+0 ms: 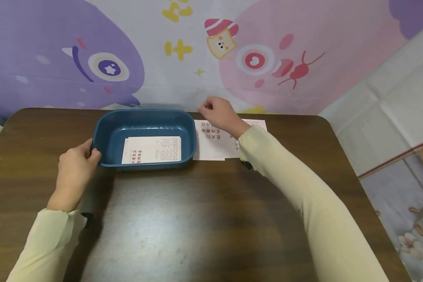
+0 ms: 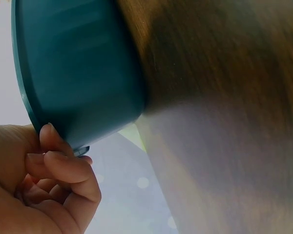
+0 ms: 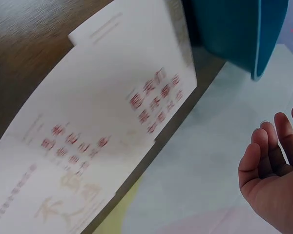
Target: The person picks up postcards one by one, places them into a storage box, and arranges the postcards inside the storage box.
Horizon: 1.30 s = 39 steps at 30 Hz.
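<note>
Grips the left end of the dark blue basin with the left hand, bending thumb and fingers in a pinch on the rim. Holds the right hand raised near the basin's right back corner, by the far edge of the tabletop, with loosely curled fingers and nothing between them. Has white printed paper lying inside the basin toward the front wall, with dark red characters and large outlined lettering. Has more white printed sheets overlapping on the tabletop just beside the basin's right end, partly hidden behind the right arm in the head view. Wears pale sleeves. Faces a cartoon-patterned backdrop.
</note>
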Tool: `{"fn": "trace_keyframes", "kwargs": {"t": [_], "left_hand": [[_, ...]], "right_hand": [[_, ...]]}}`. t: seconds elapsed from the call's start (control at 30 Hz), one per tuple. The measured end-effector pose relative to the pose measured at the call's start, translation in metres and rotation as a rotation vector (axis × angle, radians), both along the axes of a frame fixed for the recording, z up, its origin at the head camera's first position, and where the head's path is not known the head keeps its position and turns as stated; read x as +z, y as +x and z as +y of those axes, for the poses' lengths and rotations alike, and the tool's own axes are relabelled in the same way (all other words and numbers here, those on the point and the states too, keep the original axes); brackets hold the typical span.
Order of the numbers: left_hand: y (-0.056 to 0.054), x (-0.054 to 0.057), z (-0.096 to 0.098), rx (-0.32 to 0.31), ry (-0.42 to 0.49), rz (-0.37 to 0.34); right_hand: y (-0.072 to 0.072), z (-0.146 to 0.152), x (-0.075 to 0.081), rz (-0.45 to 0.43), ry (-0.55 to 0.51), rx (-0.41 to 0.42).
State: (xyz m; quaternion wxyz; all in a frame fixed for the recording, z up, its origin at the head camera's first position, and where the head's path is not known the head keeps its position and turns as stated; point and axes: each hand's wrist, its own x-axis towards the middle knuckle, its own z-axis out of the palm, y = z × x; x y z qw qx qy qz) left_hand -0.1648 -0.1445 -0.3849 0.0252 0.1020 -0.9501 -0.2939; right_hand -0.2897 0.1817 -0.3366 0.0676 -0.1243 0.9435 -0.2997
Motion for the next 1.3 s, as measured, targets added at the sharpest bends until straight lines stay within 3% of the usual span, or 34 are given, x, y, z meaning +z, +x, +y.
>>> {"fn": "trace_keyframes", "kwargs": {"t": [0.47,1.3], "left_hand": [[0.0,0.001,0.002,-0.002,-0.008,-0.005],[0.001,0.0,0.002,0.014,0.005,-0.026]], "right_hand": [[0.005,0.062,-0.015,-0.052,0.015,-0.138],[0.028,0.163,-0.06,-0.201,0.127,-0.325]]}}
